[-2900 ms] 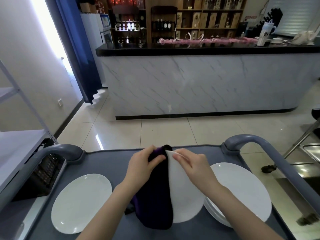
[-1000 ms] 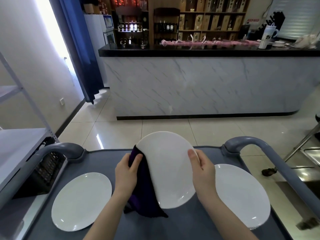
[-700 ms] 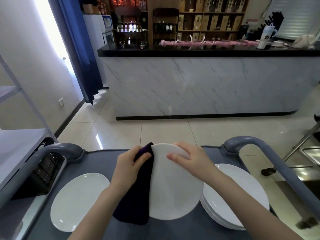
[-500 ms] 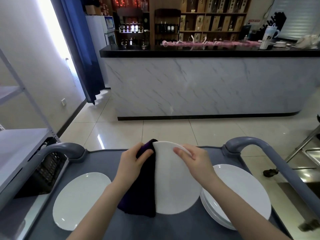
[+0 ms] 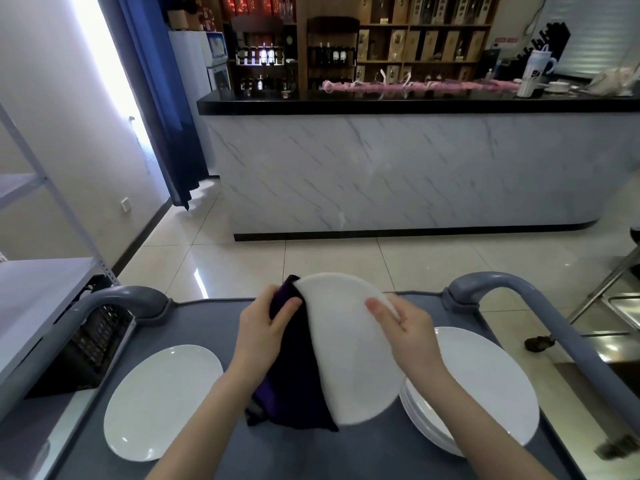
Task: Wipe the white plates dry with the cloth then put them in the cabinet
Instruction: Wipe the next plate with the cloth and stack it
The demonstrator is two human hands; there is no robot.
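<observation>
Since half a second ago the held plate [image 5: 349, 351] tips its top edge toward 11 o'clock; the right hand [image 5: 405, 332] slides toward 3 o'clock along the rim; the dark cloth [image 5: 294, 375] now hangs lower.

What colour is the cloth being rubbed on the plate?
Dark purple cloth, nearly black in the folds, seen in the head view.

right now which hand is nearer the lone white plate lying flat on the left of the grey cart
Left. The left hand clutches the dark purple cloth just right of the lone white plate; the right hand is farther right, across the held plate.
</observation>
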